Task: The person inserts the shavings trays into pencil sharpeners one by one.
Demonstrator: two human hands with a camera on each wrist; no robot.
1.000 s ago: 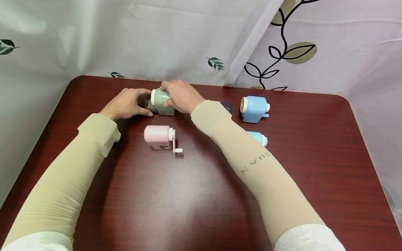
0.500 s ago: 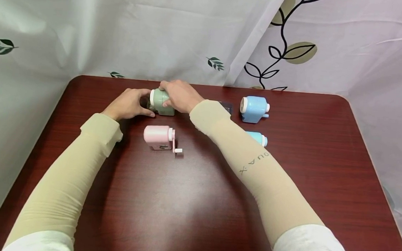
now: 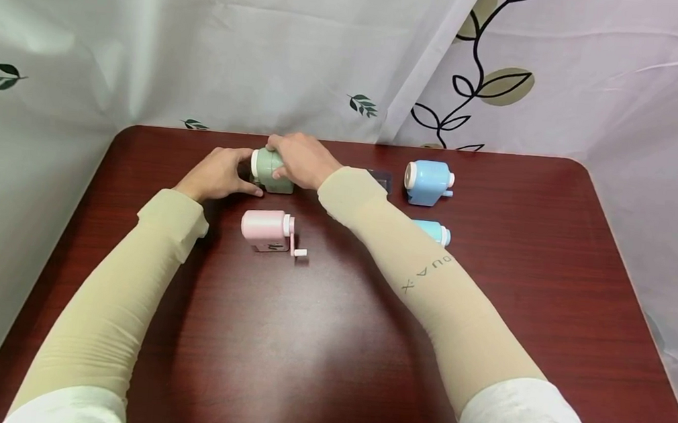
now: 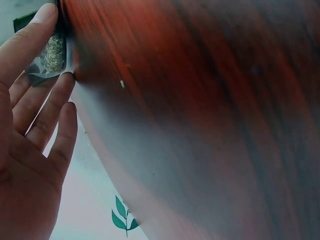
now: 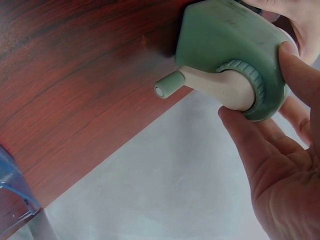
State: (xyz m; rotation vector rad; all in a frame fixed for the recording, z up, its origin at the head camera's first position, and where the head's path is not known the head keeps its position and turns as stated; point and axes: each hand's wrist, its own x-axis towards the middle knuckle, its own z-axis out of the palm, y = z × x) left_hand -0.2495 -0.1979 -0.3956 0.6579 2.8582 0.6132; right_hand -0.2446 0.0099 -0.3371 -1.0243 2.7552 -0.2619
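Observation:
My right hand (image 3: 306,160) grips a green pencil sharpener (image 3: 269,166) at the back left of the table, fingers and thumb around its rounded top. In the right wrist view, its cream crank (image 5: 222,87) with a green knob points away from the palm. On the sharpener's other side, my left hand (image 3: 215,174) holds a clear shavings drawer (image 4: 54,55) between thumb and fingers. Pencil shavings show through the drawer's wall. From the head view most of the drawer is hidden by the sharpener and the left hand.
A pink sharpener (image 3: 266,230) with a crank stands in front of the hands. To the right are a blue sharpener (image 3: 429,182) and a turquoise one (image 3: 432,231), partly covered by the right forearm. A dark see-through box (image 3: 382,180) lies behind the right cuff.
The left hand has moved slightly right toward the sharpener, and less of the shavings drawer shows between them. The right hand keeps its grip, nearly still.

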